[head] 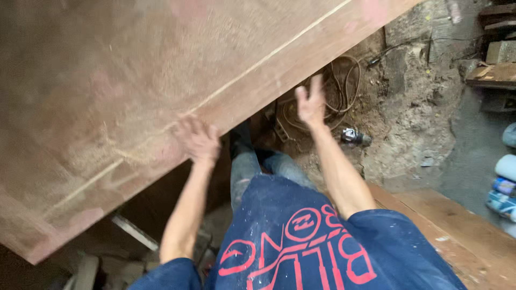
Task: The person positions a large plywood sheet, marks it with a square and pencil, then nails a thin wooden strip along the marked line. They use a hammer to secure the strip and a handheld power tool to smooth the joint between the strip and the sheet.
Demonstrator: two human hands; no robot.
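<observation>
You had a large reddish-brown wooden panel [134,102] tilted across the top left of your view, its long lower edge running from the bottom left up toward the top right. A thin pale line ran along it, parallel to that edge and set a little in from it.

Your left hand [198,140] lay flat on the panel near the middle of that lower edge, fingers spread and pressed against the dusty face, which looked like a way of steadying the sheet against its own weight. Your right hand [310,102] was open too, fingers splayed, just off the same edge further up; motion blur kept me from telling whether it touched the wood or hung beside it.

Beneath the panel's edge lay a dirt floor [414,123] with a coil of cable [344,86] and a small dark tool [355,137], well apart from your hands. A bare plank [457,225] ran along the lower right.
</observation>
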